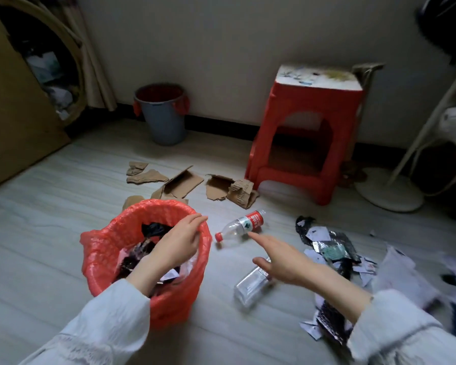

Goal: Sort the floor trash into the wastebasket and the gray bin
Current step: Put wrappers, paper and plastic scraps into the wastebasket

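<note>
A wastebasket lined with a red bag (104, 256) stands on the floor in front of me, with dark and white scraps inside. My left hand (178, 243) hovers over its opening, fingers loosely curled, nothing visible in them. My right hand (279, 256) is open and stretched toward a clear bottle with a red label and cap (241, 226) lying on the floor, just short of it. A second clear bottle (250, 287) lies under that hand. The gray bin (163, 114) with a red liner stands by the far wall.
Torn cardboard pieces (184, 183) lie between the wastebasket and the gray bin. Black wrappers and paper scraps (329, 248) are scattered at right. A red stool (306, 133) stands by the wall, a white fan base (387, 191) beyond it, a cardboard box (11, 101) at left.
</note>
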{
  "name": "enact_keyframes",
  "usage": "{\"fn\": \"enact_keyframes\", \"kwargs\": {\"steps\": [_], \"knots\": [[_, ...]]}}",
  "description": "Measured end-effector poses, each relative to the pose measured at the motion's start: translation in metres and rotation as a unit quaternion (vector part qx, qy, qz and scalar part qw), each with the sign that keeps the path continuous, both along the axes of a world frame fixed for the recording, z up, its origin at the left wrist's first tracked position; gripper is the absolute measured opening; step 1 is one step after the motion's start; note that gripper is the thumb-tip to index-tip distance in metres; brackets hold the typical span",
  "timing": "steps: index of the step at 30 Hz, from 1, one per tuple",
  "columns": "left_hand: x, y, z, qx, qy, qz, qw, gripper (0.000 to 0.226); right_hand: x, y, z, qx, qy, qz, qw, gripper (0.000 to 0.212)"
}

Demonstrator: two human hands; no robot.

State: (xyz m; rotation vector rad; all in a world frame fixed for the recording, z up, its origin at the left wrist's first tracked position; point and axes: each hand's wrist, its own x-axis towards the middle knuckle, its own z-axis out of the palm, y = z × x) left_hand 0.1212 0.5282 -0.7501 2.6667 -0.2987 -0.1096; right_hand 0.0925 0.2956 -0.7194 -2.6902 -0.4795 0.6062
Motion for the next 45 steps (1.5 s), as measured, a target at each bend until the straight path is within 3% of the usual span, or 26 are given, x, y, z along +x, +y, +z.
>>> {"fn": "enact_keyframes", "kwargs": {"steps": [8, 16, 24, 31, 36, 39, 40, 42, 44, 45], "knots": [[-0.038, -0.137, 0.056, -0.021, 0.013, -0.165, 0.986, 0.04, -0.065, -0.109, 0.055, -0.051, -0.023, -0.108, 0.993, 0.059], [-0.057, -0.241, 0.065, 0.056, 0.032, -0.262, 0.963, 0.036, -0.103, -0.219, 0.048, -0.011, -0.007, -0.217, 0.976, 0.058], [-0.021, -0.298, -0.025, 0.16, 0.118, -0.326, 0.924, 0.039, -0.084, -0.293, -0.063, -0.015, 0.085, -0.281, 0.956, 0.059], [0.031, -0.332, -0.132, 0.215, 0.149, -0.373, 0.89, 0.062, -0.03, -0.326, -0.158, -0.025, 0.132, -0.323, 0.937, 0.054], [0.04, -0.354, -0.191, 0.259, 0.252, -0.409, 0.838, 0.107, -0.015, -0.335, -0.216, -0.084, 0.147, -0.328, 0.929, 0.075], [0.018, -0.352, -0.22, 0.338, 0.238, -0.436, 0.799, 0.122, -0.022, -0.327, -0.241, -0.116, 0.17, -0.311, 0.928, 0.079], [0.01, -0.348, -0.229, 0.342, 0.206, -0.452, 0.797, 0.115, -0.025, -0.322, -0.248, -0.119, 0.169, -0.307, 0.929, 0.079], [0.004, -0.338, -0.24, 0.297, 0.102, -0.464, 0.828, 0.078, -0.031, -0.316, -0.255, -0.116, 0.161, -0.298, 0.934, 0.075], [0.008, -0.334, -0.238, 0.225, 0.064, -0.435, 0.87, 0.042, -0.035, -0.315, -0.258, -0.101, 0.141, -0.294, 0.94, 0.071], [0.01, -0.332, -0.232, 0.196, 0.108, -0.41, 0.884, 0.035, -0.036, -0.315, -0.257, -0.088, 0.127, -0.302, 0.941, 0.069]]}}
